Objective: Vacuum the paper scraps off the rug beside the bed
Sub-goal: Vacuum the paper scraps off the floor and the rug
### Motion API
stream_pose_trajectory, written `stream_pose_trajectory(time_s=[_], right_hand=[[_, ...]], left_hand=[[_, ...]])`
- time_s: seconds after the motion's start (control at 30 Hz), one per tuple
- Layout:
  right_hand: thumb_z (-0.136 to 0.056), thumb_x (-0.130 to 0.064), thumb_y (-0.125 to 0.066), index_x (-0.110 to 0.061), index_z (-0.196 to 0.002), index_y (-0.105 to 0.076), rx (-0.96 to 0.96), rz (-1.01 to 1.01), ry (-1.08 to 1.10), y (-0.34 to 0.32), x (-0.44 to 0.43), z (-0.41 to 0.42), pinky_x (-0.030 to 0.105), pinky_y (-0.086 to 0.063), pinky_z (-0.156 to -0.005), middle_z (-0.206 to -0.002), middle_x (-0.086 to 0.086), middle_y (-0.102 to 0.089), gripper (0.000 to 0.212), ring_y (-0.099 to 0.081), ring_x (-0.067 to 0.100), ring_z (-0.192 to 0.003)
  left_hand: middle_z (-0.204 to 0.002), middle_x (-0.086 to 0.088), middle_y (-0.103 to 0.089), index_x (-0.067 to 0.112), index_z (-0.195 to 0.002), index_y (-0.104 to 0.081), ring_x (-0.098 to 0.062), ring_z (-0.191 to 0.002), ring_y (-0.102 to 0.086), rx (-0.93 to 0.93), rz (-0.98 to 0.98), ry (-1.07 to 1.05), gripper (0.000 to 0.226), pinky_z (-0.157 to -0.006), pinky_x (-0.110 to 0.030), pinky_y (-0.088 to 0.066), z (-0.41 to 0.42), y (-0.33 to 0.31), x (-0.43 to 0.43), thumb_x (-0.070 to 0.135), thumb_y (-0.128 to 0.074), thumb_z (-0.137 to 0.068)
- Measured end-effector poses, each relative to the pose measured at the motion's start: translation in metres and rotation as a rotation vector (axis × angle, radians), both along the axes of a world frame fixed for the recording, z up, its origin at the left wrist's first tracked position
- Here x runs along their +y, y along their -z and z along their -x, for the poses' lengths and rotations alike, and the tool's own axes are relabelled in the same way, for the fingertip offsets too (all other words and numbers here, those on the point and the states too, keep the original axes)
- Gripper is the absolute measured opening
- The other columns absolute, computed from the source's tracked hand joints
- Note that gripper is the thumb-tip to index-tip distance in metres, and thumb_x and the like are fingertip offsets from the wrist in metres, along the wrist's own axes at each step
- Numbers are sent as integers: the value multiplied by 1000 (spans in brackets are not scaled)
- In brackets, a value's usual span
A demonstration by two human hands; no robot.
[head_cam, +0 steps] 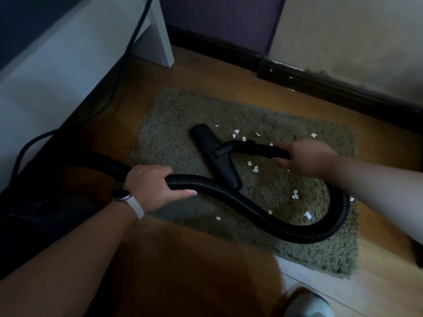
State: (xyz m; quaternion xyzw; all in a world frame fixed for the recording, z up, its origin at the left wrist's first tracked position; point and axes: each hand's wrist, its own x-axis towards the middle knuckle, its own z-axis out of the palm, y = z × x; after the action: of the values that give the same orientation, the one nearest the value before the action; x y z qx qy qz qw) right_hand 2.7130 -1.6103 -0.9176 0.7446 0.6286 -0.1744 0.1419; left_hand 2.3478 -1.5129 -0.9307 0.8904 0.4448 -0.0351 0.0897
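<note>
The head view looks down on a green shaggy rug [174, 124] that lies on a wooden floor [206, 72], just beside the white frame of the bed [57, 72] at the left. The picture is dim and the edges are soft.

A black floor nozzle [212, 152] rests on the middle of the rug. From its neck a rigid black tube [256, 147] runs to the right into the right hand [306, 156]. The grip of this hand is closed round the far end of the tube, and the fingers hide the place where the tube joins the hose [251, 209]. The ribbed hose comes out behind the right forearm, makes a wide loop over the near part of the rug, crosses the near end of the nozzle and passes through the left hand [155, 186]. The grip of the left hand is clamped on it, with the thumb along the underside. A watch [121, 195] with a pale strap sits on that wrist.

The paper scraps [255, 169] are small white bits scattered on the rug to the right of the nozzle, around the tube and inside the hose loop; the arm and the hose cover some of this area.

Beyond the left hand the hose goes into a dark shape [34, 213] under the bed edge, perhaps the vacuum body; I cannot make it out. A thin cable [137, 26] is cut off by the top edge. The tip of a shoe [306, 303] is cut off at the bottom.
</note>
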Motion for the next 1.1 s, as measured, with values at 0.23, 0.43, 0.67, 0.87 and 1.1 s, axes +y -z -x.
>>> stream_pose_trajectory(time_s=[0.23,0.43,0.67,0.87,1.1], right_hand=[[-98,-54,-46,-43,-136,-48,27,-33,177,4,-6,-32,20,-40,-42,-67,-6,-63,40,-62,12,-52],[-98,-50,-48,-38,-134,-51,76,-12,335,2,-11,-50,21,-42,-44,-70,0,-65,38,-64,16,-55],[-99,-49,-49,-35,-134,-54,119,-14,414,6,-17,-57,24,-43,-49,-75,2,-66,39,-64,18,-61],[-99,-50,-49,-41,-135,-50,115,-2,194,6,7,-23,23,-48,-47,-70,-4,-64,38,-63,12,-56],[-97,-57,-47,-41,-135,-49,53,3,3,9,23,4,25,-49,-52,-72,-9,-61,41,-60,10,-60]], left_hand=[[-59,12,-53,28,-66,-52,-6,-56,-53,46,24,-5,88,-57,-27,-45,-1,-5,-4,103,-11,-46],[-57,11,-51,28,-65,-52,-7,-54,-52,37,15,6,90,-54,-27,-43,-3,-6,-4,104,-8,-46],[-57,11,-50,28,-66,-53,-6,-54,-52,19,19,11,90,-55,-28,-42,-4,-5,-5,104,-9,-46],[-58,12,-50,29,-67,-53,-7,-55,-52,40,41,23,92,-54,-27,-40,-2,-6,-5,104,-5,-43],[-63,12,-54,29,-69,-55,-7,-61,-55,86,74,14,81,-65,-31,-49,0,-6,-5,101,-23,-49]])
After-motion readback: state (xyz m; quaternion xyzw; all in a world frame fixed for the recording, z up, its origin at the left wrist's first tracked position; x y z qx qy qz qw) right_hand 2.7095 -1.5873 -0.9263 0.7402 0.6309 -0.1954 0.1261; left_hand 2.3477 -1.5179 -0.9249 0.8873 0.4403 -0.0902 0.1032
